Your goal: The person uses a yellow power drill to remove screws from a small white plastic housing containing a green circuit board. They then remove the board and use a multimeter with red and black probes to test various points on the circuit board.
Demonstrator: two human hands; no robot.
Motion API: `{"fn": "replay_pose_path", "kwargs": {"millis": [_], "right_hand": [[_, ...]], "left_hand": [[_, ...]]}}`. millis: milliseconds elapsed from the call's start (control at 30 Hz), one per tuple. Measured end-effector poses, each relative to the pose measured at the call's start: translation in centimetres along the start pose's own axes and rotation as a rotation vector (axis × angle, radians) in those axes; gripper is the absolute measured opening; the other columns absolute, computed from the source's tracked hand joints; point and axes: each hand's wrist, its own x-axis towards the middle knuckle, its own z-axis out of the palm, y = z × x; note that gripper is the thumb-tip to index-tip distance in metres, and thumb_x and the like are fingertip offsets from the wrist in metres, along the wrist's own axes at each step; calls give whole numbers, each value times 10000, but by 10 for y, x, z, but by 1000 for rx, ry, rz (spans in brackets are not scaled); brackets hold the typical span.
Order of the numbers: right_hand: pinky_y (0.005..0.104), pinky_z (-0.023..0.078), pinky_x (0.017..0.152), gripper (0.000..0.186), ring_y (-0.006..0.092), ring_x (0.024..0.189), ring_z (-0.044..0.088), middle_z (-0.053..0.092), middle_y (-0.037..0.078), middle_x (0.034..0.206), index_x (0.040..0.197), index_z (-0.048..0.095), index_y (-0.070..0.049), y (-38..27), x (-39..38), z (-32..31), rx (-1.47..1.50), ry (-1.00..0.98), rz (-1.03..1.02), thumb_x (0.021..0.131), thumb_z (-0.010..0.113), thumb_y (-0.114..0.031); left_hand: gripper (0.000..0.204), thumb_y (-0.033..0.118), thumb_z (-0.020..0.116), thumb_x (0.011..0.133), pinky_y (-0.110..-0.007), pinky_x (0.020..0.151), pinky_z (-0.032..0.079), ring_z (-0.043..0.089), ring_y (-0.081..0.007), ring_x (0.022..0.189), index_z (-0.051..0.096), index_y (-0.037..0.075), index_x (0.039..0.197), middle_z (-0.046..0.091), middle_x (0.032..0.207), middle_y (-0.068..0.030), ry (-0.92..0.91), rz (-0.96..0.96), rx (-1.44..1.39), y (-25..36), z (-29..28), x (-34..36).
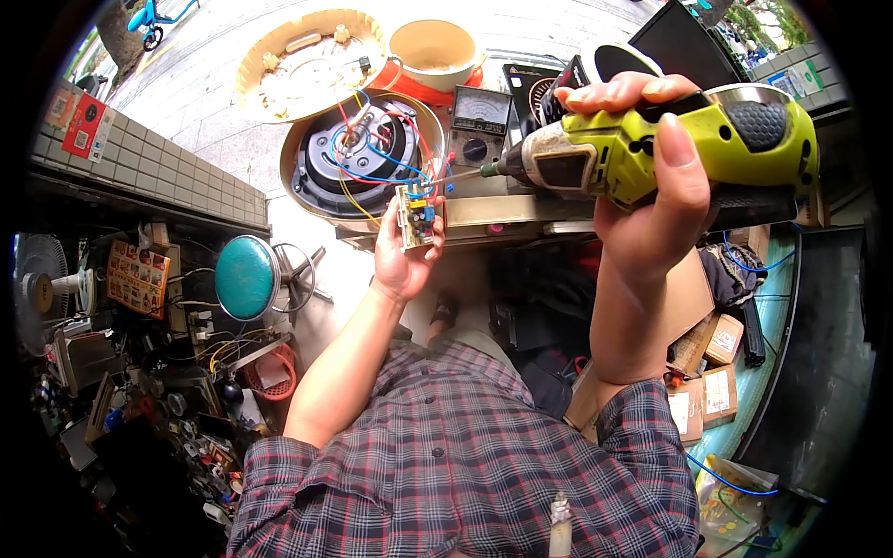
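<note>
My left hand (409, 260) grips a small circuit board (417, 216) with blue, yellow and dark components, wired by thin red, blue and yellow leads to an opened round appliance base (326, 149) with a dark heating plate. In my right hand (651, 177) is a lime-green cordless screwdriver (595, 158), its long bit pointing left at the board's upper end; whether the tip touches it I cannot tell. A grey analog meter (479, 126) sits just behind the bit. A cream scalloped cover (279, 70) lies beyond the base.
A cream pot (428, 42), a black cooktop (526, 88) and a monitor (684, 42) stand at the back. A teal stool (245, 277) and cluttered electronics lie at left, a tiled wall (167, 167) above them. Cardboard boxes (707, 400) and a large black panel (819, 335) are at right.
</note>
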Motion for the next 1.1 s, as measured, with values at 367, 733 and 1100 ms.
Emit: {"fn": "replay_pose_path", "kwargs": {"millis": [367,733,1100], "right_hand": [[594,463,1063,408,362,1094,598,580,191,1118,1265,504,-24,-9,-25,-32,-50,120,-165,960,468,-292],[334,522,819,375,166,978,633,631,41,1077,1173,588,-124,89,-170,-111,-25,1093,394,1031,579,-471],[398,583,886,524,211,886,605,576,98,1049,1174,587,-39,189,-264,-83,510,1342,875,956,710,-499]], "left_hand": [[731,637,460,1041,-231,574,461,608,-149,814,523,14,1419,649,983,-80,-91,0,16,2,-2,-7],[629,532,487,1070,-219,550,435,519,-153,775,495,19,1434,575,927,-66,-118,-85,-95,19,3,-27],[635,535,482,1070,-218,535,410,510,-160,800,487,18,1440,560,935,-85,-136,-106,-101,22,6,-23]]}}
